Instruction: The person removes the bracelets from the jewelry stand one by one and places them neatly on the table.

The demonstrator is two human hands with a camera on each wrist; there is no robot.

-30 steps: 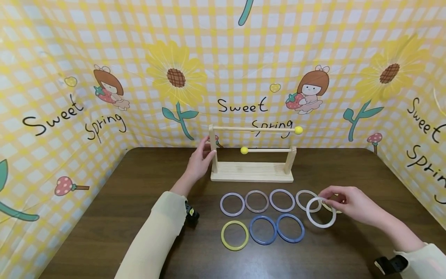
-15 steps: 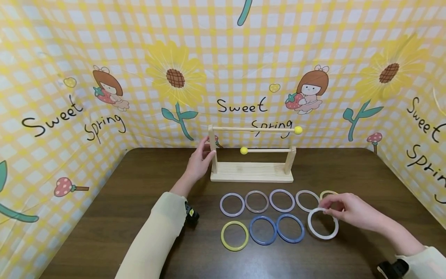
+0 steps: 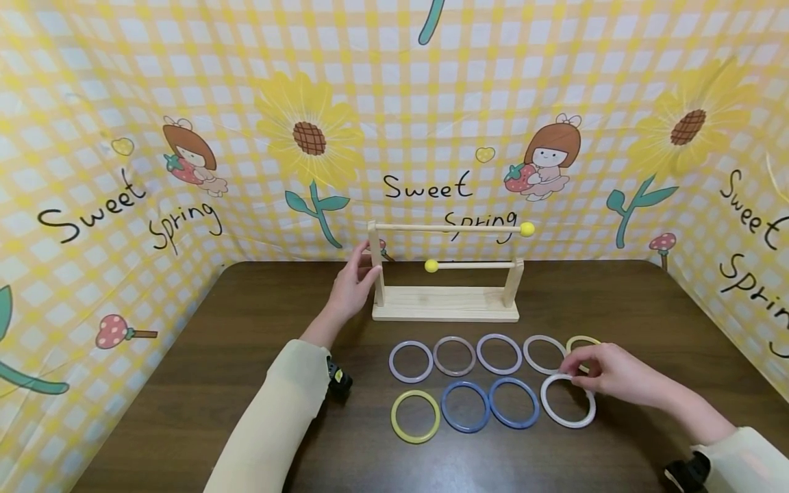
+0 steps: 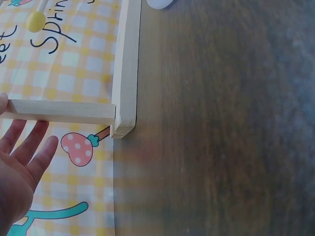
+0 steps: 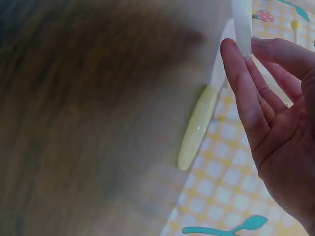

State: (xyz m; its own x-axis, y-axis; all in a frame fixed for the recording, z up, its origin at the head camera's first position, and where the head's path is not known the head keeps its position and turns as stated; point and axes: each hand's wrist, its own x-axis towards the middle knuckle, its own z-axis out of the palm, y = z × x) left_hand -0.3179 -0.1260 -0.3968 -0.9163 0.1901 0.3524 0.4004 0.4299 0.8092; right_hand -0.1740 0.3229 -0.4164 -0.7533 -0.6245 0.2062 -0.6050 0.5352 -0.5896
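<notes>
My right hand point(image 3: 619, 375) pinches a white ring point(image 3: 568, 424) between thumb and fingertips at the right end of the front row. In the head view this ring lies almost flat over the tabletop, right beside a blue ring point(image 3: 514, 426). The right wrist view shows the ring point(image 5: 242, 29) edge-on between the fingertips. At the back, my left hand point(image 3: 351, 284) holds the left post point(image 3: 375, 274) of a wooden stand point(image 3: 444, 313), thumb in front and fingers behind. Two horizontal rods with yellow end balls point(image 3: 527, 229) belong to the stand; neither rod carries a ring.
Behind the front row lie a pale purple ring point(image 3: 391, 361), a pinkish ring point(image 3: 455, 374), a lilac ring point(image 3: 501, 372) and a whitish ring point(image 3: 545, 337). A pale yellow ring point(image 3: 582, 338) is partly hidden by my right hand. A yellow ring point(image 3: 416, 440) and another blue ring point(image 3: 466, 431) lie in front.
My right hand has brought the white ring lower and towards the front, off its overlap with the whitish ring behind, and tilted it flatter. My left hand stays on the post.
</notes>
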